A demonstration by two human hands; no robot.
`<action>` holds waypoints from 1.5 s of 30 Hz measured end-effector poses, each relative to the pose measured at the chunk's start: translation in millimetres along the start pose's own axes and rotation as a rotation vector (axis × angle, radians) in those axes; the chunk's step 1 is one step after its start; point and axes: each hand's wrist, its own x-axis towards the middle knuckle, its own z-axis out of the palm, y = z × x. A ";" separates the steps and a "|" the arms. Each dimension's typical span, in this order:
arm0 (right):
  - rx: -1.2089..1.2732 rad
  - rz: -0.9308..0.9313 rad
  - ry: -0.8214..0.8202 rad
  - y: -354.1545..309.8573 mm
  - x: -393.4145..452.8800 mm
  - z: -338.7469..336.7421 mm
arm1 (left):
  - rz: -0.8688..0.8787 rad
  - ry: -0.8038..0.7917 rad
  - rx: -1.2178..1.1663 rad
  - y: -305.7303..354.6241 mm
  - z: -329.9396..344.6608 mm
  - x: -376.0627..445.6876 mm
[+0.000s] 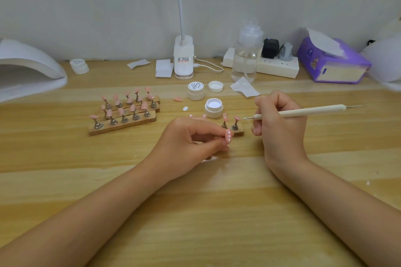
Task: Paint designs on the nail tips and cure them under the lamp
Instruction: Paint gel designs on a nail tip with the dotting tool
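Observation:
My left hand (191,143) pinches a pink nail tip (228,136) with white dots on it, just above the table. My right hand (280,121) grips a white dotting pen (303,111), its metal point aimed left toward the pink tips on a small wooden stand (235,129). An open jar of white gel (214,107) stands just behind that stand. Three wooden holders with several pink nail tips (125,112) lie to the left. The white curing lamp (28,71) sits at the far left.
A closed gel jar (196,90), a loose lid (215,86), a desk lamp base (183,58), a clear pump bottle (247,54), a power strip (277,67) and a purple tissue pack (332,63) line the back. A loose pink tip (178,99) lies mid-table.

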 end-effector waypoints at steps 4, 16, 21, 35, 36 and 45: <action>0.006 0.016 0.018 0.6 1.3 0.3 | 0.111 -0.003 0.092 4.7 -0.6 -1.2; 0.018 0.047 0.011 0.8 2.5 0.3 | 0.262 0.275 0.334 11.7 -9.4 21.3; 0.017 0.052 0.003 1.0 2.3 0.1 | 0.100 0.258 0.321 4.8 -9.5 23.7; -0.003 0.063 -0.001 1.4 2.9 1.3 | 0.048 0.187 0.394 -8.6 -10.9 25.9; -0.003 0.061 -0.003 1.5 2.8 1.4 | 0.049 0.186 0.399 -9.3 -11.2 25.9; -0.001 0.064 -0.016 1.7 3.0 1.3 | 0.050 0.148 0.410 -12.8 -12.0 26.8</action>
